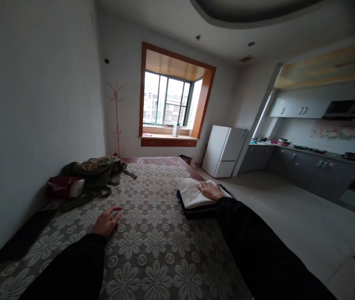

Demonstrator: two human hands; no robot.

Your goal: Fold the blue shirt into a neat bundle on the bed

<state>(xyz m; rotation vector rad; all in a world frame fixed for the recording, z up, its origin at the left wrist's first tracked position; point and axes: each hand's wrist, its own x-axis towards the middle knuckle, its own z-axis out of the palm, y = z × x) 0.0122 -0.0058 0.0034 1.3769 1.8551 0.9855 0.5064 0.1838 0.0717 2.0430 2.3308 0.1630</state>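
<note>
While our right hand (210, 191) lay flat and open on the white folded cloth (191, 192) topping a dark stack at the bed's (152, 246) right edge, our left hand (105, 223) rested loosely curled, holding nothing, on the floral cover. We judged that even, flat pressure would keep the fold neat. No writing was readable.

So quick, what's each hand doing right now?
Left hand: open, fingers loosely curled, on the bedspread, holding nothing.
Right hand: open, flat on the white cloth, not gripping.
</note>
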